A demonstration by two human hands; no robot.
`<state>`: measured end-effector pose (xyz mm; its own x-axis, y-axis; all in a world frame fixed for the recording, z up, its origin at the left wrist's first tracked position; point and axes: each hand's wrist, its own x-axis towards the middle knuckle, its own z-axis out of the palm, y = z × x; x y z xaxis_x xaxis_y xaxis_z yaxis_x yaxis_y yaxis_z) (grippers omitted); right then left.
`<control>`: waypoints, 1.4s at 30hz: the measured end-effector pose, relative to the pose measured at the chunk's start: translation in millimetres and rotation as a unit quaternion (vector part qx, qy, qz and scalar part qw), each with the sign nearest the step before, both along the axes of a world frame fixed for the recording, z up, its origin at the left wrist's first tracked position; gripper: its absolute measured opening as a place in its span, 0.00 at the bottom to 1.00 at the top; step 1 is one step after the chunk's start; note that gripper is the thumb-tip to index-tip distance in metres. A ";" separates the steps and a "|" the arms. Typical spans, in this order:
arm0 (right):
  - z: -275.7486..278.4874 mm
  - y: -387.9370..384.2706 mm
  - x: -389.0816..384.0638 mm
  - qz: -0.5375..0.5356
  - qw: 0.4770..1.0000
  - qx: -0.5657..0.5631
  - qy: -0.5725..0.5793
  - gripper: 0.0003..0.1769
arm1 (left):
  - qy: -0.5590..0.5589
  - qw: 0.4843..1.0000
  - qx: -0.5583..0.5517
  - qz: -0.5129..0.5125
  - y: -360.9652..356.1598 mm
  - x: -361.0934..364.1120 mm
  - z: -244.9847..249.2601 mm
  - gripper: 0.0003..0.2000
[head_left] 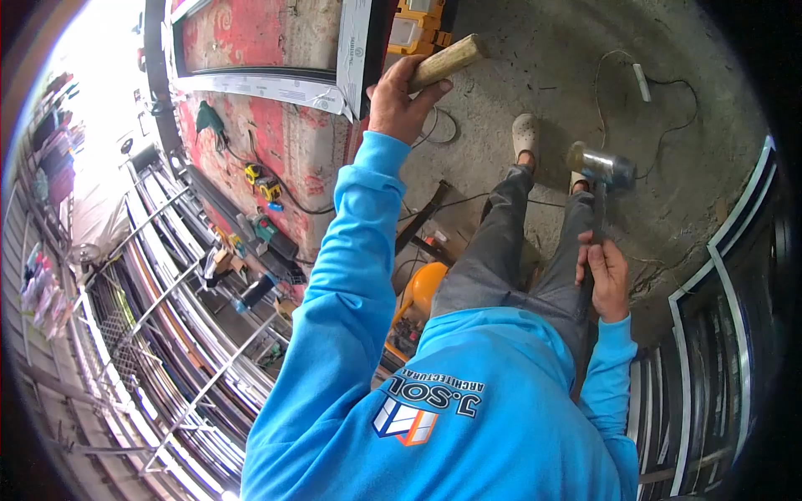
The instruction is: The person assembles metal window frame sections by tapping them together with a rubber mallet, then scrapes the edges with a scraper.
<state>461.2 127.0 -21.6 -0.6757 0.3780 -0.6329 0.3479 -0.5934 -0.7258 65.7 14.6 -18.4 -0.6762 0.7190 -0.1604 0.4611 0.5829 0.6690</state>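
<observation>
At the upper centre, my left hand [403,100] grips a short wooden block [449,63] between fingers and thumb, beside the corner of a frame [355,58] with a printed protective strip. My right hand [603,271], at the right, is closed around the dark handle of a mallet [601,165]. The mallet's head points away from me, above the concrete floor and near my right foot. The frame rests on a red, worn work surface [242,134].
Long metal profiles [159,284] fill a rack at the left. Power tools [266,185] and cables lie on the red surface. A yellow case [413,29] stands behind the frame, an orange machine [424,288] by my legs. More frames [681,334] lean at the right.
</observation>
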 end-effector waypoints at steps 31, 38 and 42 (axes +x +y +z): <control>-13.3 -2.4 -122.3 0.075 0.997 -0.003 -0.028 0.26 | 0.175 0.975 -0.072 -0.112 -37.3 1.8 6.5 0.19; -27.5 3.4 -50.8 -0.029 0.993 -0.064 -0.097 0.26 | 0.100 0.970 -0.167 -0.148 -29.1 36.8 7.4 0.21; -44.6 -10.5 -25.3 -0.030 0.989 -0.085 -0.117 0.27 | 0.098 0.944 -0.252 -0.187 -7.7 55.8 37.8 0.22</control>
<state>435.9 116.6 -66.2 -0.4832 0.2865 -0.8273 0.4555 -0.7248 -0.5170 121.5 7.0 19.4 -0.4421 0.7791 -0.4445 0.7841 0.5763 0.2302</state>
